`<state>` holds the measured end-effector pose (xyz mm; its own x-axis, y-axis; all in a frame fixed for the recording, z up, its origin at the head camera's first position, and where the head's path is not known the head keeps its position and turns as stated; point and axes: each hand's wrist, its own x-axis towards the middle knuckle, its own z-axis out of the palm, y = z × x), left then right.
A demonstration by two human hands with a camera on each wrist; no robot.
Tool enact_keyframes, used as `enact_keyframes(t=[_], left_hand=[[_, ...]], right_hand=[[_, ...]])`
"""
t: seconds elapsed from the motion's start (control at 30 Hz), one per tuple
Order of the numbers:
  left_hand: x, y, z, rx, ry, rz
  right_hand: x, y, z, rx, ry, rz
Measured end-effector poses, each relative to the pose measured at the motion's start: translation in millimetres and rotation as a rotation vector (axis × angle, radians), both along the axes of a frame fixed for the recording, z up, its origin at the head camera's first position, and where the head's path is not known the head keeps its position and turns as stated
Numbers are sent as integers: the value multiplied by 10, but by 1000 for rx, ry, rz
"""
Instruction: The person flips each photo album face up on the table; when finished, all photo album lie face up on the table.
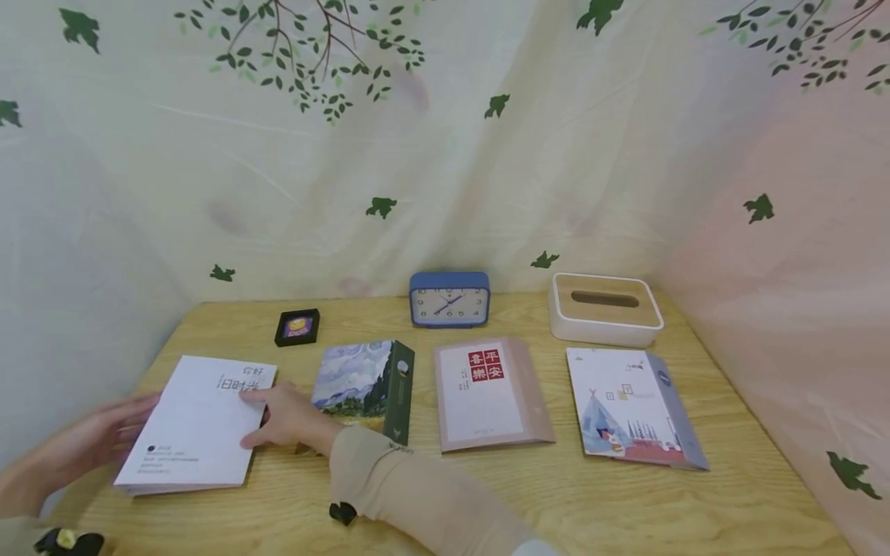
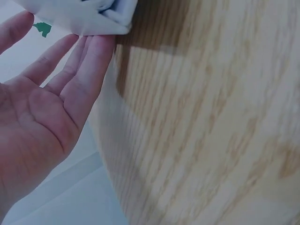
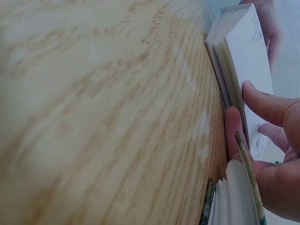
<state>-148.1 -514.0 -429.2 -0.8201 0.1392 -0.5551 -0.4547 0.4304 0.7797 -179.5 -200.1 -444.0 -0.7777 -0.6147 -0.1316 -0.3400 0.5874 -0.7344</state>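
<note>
A thick white photo album (image 1: 198, 432) with grey lettering lies on the left of the table. Beside its left edge my left hand (image 1: 104, 436) reaches with straight fingers, and in the left wrist view the fingertips touch the album's side (image 2: 79, 18). My right hand (image 1: 288, 413) rests at the opposite edge. Its thumb and one fingertip lie on the cover, while another finger (image 3: 233, 131) stands against the page side in the right wrist view. Just right of that hand is a landscape-painted album (image 1: 354, 382) with a green spine, partly hidden by my wrist.
A pink album (image 1: 480, 417) and a tent-picture album (image 1: 626, 409) lie farther right. Along the back stand a small black frame (image 1: 297, 327), a blue clock (image 1: 450, 301) and a white tissue box (image 1: 605, 328) with a wooden top. A leaf-printed curtain (image 1: 445, 154) hangs behind the table.
</note>
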Motion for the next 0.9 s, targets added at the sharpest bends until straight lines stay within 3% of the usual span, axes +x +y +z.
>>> enact_keyframes(t=[0.13,0.47,0.9], left_hand=[[2,-11,-17,-31,1,16],[-4,-61,-68,-14,-18,48],[25,4,-60,-31,-45,86]], right_hand=[[1,-10,-7,1,7,14],[7,-12,-10,65,84,-4],[26,18,-6,32,33,-5]])
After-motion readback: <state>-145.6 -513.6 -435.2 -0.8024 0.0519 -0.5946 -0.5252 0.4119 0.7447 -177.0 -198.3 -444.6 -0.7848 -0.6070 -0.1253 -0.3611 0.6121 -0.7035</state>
